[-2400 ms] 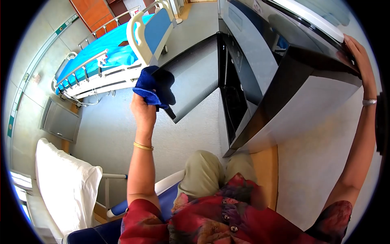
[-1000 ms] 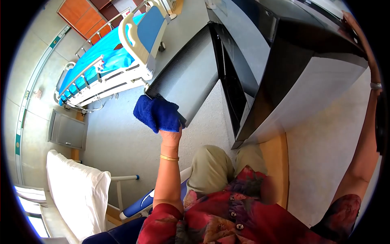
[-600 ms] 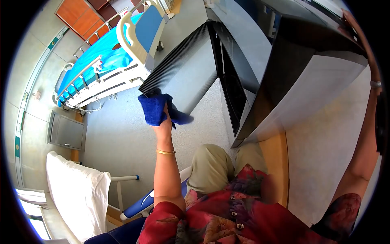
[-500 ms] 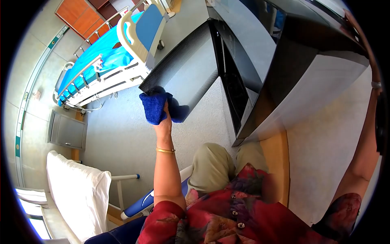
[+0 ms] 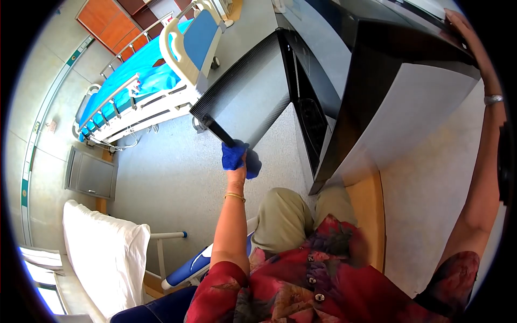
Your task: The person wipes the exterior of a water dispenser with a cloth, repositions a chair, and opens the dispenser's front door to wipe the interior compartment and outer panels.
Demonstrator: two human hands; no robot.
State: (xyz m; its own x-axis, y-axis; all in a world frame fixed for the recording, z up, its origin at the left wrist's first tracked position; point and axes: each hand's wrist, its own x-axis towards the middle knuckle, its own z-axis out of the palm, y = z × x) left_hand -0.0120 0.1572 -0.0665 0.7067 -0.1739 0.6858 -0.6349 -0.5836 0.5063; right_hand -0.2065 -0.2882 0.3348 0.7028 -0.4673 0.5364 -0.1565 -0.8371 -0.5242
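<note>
Blue cloth, clamped in the left hand, meets the glossy panel just beyond; hard pressing could bend it. Right hand: grip unclear.

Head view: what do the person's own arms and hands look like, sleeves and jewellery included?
The left sleeve and right sleeve are short and red, the right with clear dark patterning. The left arm wears a thin gold-coloured bangle, the right arm a silver-coloured band. No glove shows on the left hand, partly hidden, or right hand.
</note>
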